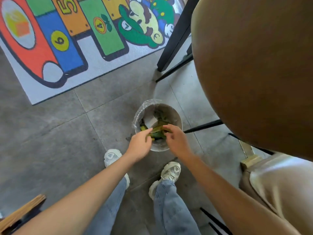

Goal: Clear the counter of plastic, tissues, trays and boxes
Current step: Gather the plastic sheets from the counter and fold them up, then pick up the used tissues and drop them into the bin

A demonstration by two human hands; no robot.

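A small round waste bin (176,116) with a clear plastic liner stands on the grey tiled floor below me. Inside it lie a pale box piece (151,121) and green and yellow wrappers. Both hands reach over its near rim. My left hand (139,147) and my right hand (176,140) pinch the two ends of a yellow-green plastic wrapper (158,128) just above the bin's contents. The wrapper's middle shows between the fingertips; its ends are hidden under them.
A brown rounded tabletop (254,73) fills the upper right, with black legs (176,41) beside the bin. A colourful numbered play mat (67,39) lies on the floor to the upper left. My feet in white trainers (170,172) stand close to the bin. A wooden edge (22,211) shows at bottom left.
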